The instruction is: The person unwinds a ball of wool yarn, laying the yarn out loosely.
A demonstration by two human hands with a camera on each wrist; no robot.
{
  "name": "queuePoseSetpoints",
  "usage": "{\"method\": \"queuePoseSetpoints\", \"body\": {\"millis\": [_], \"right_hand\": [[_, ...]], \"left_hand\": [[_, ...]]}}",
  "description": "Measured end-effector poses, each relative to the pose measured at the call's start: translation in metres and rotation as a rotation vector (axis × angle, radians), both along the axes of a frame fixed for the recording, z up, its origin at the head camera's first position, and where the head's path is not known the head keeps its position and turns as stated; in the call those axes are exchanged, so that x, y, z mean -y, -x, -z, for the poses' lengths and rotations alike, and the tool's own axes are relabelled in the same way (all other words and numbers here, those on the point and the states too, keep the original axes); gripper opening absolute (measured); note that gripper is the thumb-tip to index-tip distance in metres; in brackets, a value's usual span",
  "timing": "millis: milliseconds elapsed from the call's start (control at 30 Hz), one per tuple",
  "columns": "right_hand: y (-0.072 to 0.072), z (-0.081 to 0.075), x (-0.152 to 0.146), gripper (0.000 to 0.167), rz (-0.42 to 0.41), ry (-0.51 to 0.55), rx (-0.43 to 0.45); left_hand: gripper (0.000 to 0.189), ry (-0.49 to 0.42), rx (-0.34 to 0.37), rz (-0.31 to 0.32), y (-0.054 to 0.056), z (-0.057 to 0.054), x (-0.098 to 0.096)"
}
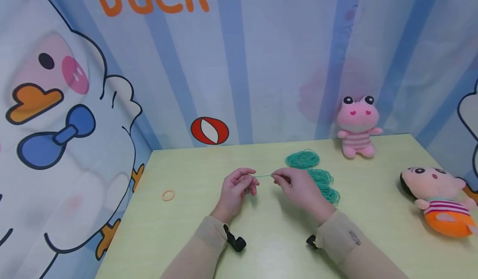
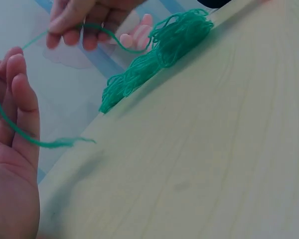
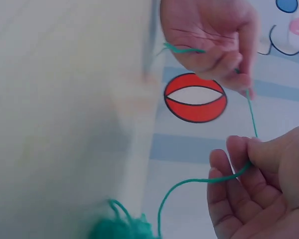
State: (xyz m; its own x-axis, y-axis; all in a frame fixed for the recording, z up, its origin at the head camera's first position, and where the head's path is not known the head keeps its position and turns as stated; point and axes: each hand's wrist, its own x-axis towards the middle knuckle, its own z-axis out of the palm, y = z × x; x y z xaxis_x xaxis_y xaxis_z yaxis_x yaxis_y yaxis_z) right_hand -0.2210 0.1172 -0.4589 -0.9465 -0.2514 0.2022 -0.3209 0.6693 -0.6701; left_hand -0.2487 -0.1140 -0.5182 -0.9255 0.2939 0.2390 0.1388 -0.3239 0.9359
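Observation:
A thin green yarn (image 1: pixel 264 175) runs taut between my two hands above the table. My left hand (image 1: pixel 236 189) pinches it between thumb and fingers, and a frayed loose end (image 2: pixel 62 143) hangs below the palm. On the other side my right hand (image 1: pixel 298 187) pinches the yarn between thumb and forefinger. From there the strand curves down to a heap of green yarn (image 3: pixel 122 226) in the right wrist view. In the head view that heap lies in loose coils (image 1: pixel 324 183) beside and partly behind my right hand, with another coil (image 1: pixel 302 159) farther back.
An orange ring (image 1: pixel 168 195) lies on the table (image 1: pixel 194 245) to the left. A pink frog plush (image 1: pixel 358 125) sits at the back right, and a doll plush (image 1: pixel 442 200) lies at the right. Behind the table hangs a striped cloth (image 1: pixel 261 84) with duck prints.

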Motion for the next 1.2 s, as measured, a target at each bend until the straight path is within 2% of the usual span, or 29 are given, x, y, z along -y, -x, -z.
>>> {"method": "queuePoseSetpoints", "body": {"millis": [167,300,433,600,800,1200], "right_hand": [[-0.005,-0.012,-0.013,0.021,0.028,0.041,-0.108],[-0.007,-0.017,-0.028,0.019,0.037,0.043,-0.169],[-0.011,-0.021,-0.049,0.017,0.066,0.03,-0.188],[-0.018,-0.021,-0.077,0.019,0.108,0.017,-0.138],[-0.022,-0.011,-0.104,0.025,0.153,-0.025,-0.07],[-0.023,0.002,-0.141,0.025,0.149,-0.233,0.148]], "left_hand": [[0.019,-0.01,-0.005,0.005,0.0,0.001,0.002],[0.011,-0.011,-0.013,-0.001,-0.002,0.0,0.002],[0.025,-0.01,-0.007,-0.018,-0.003,-0.001,0.002],[0.031,0.016,0.007,-0.047,-0.002,-0.001,0.002],[0.03,0.061,0.018,-0.073,0.001,0.0,0.003],[0.032,0.067,0.005,-0.082,-0.001,-0.001,0.002]]}}
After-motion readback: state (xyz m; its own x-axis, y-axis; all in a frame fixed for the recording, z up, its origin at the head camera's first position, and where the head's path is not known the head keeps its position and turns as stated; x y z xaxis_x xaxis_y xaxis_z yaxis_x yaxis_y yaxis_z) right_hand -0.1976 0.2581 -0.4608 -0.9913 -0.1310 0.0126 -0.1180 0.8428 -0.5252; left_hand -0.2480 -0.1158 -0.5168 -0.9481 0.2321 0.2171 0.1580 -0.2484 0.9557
